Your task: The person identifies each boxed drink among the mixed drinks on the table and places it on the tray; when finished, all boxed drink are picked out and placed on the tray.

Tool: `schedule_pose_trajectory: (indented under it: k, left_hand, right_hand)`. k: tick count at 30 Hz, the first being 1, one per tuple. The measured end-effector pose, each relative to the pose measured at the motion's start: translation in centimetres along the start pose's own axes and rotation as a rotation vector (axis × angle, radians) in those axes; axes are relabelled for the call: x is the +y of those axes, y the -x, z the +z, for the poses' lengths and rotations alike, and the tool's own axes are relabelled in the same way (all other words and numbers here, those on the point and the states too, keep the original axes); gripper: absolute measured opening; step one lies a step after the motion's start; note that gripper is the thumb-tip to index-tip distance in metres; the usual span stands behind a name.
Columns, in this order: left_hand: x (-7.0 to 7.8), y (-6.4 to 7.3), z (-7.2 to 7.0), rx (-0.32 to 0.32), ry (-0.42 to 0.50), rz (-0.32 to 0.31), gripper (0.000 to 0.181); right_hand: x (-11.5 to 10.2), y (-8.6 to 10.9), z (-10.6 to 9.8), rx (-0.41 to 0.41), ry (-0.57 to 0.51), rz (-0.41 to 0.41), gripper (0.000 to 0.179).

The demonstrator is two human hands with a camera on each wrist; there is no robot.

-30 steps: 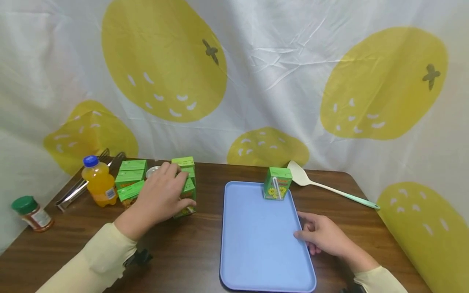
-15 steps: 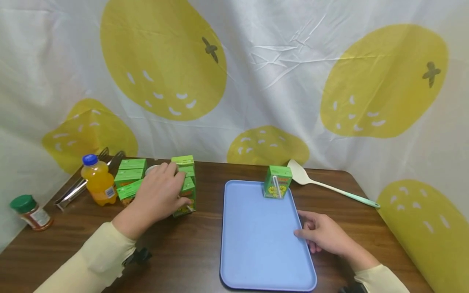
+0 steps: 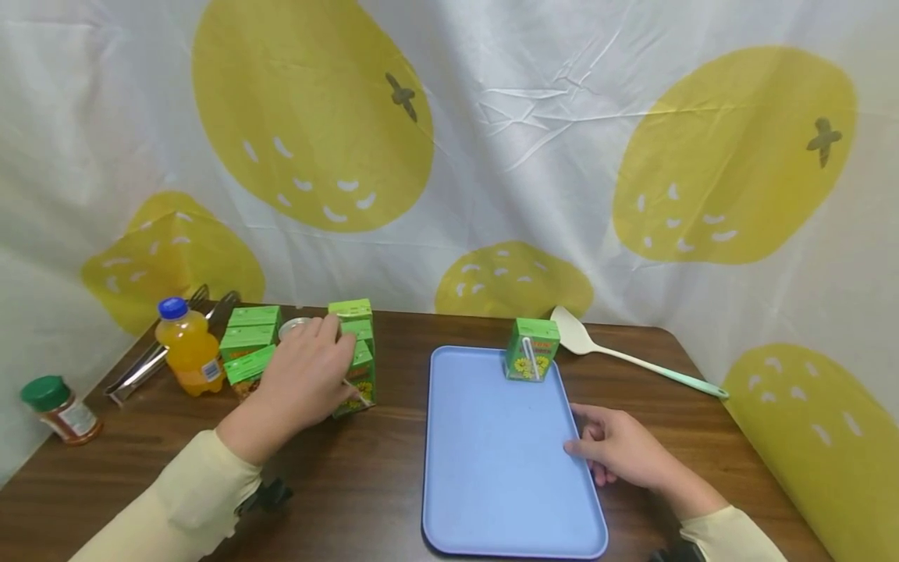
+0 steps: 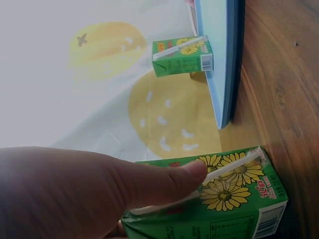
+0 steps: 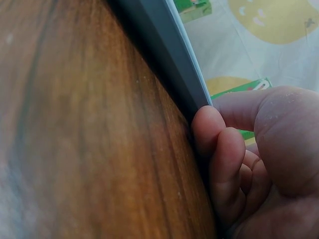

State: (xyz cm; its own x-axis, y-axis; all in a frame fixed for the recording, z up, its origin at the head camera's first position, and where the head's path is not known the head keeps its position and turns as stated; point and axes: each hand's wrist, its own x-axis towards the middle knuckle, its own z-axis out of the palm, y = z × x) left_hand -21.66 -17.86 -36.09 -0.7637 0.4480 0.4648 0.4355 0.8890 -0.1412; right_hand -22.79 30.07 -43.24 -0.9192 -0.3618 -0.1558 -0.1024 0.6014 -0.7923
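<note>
My left hand (image 3: 298, 378) grips the nearest green drink carton (image 3: 364, 381) in the right-hand row. Its thumb (image 4: 164, 184) lies across the flowered face and straw of that carton in the left wrist view; the other fingers are mostly hidden. With thumb and fingers, my right hand (image 3: 621, 449) pinches the right rim of a light-blue tray (image 3: 506, 460), as the right wrist view also shows at the tray's edge (image 5: 187, 64). Another green drink carton (image 3: 531, 355) stands upright at the tray's far right corner.
Left of the hand are more green cartons (image 3: 249, 339), a round can lid (image 3: 291, 326), an orange drink bottle (image 3: 190, 351), metal tongs (image 3: 143, 367) and a green-capped spice jar (image 3: 62, 410). A spatula (image 3: 625, 359) lies behind the right hand. A fruit-print cloth (image 3: 520, 156) hangs behind the table.
My left thumb, stretched out to the right a second ago, has drawn in against the carton's front. The right hand, tray and other things look the same.
</note>
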Motion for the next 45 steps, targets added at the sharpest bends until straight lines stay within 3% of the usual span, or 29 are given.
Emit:
schedule_pose_trajectory:
  k: [9, 18, 35, 45]
  left_hand:
    - [0.20, 0.06, 0.30, 0.002, -0.041, 0.007, 0.061]
    - [0.61, -0.17, 0.40, 0.039, 0.040, 0.037, 0.057]
    - [0.60, -0.23, 0.00, -0.018, 0.055, 0.003, 0.050]
    - [0.35, -0.02, 0.29, -0.027, 0.055, 0.032, 0.053]
  right_hand:
    - [-0.12, 0.05, -0.10, 0.004, 0.004, -0.006, 0.084]
    - [-0.30, 0.08, -0.47, 0.008, 0.007, 0.002, 0.084]
    - [-0.19, 0.17, -0.42, 0.008, -0.009, 0.003, 0.084]
    - [-0.18, 0.28, -0.04, 0.001, -0.030, -0.007, 0.085]
